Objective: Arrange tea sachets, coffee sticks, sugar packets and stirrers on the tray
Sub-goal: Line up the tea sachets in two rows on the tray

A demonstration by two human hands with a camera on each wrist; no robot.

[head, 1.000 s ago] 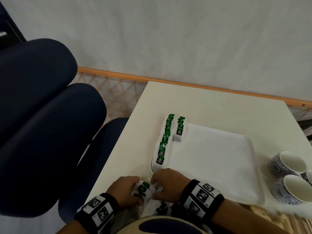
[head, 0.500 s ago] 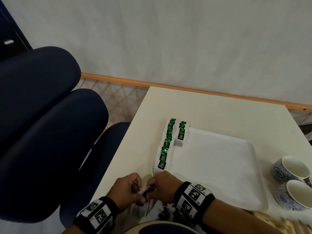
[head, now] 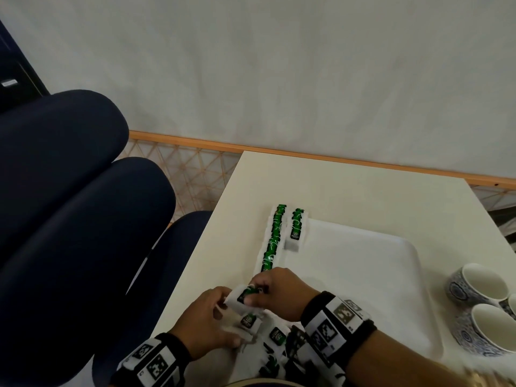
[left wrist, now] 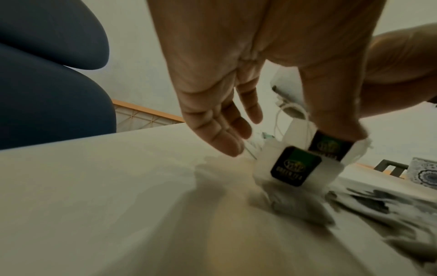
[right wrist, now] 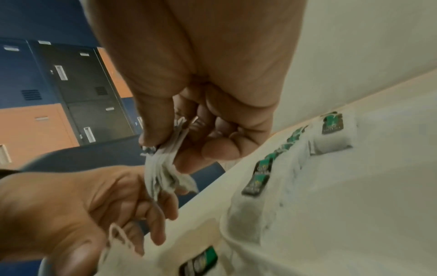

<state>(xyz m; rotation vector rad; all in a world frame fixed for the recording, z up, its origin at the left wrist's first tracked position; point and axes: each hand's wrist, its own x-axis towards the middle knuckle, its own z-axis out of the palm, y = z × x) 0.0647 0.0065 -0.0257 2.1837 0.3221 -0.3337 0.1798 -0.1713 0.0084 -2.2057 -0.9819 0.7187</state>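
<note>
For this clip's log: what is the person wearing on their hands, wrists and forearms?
Both hands, left hand and right hand, are bare, with no gloves or rings visible. Each wrist carries a wide black band, the left wristband and the right wristband, fitted with white panels printed with square black-and-white fiducial markers. The forearms show no sleeves.

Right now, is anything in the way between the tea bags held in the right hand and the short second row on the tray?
Nothing visible blocks it. The right hand pinches a bunch of tea bags near the tray's front left corner. The long row lies left of the path, and the bare tray runs up to the short row.
</note>
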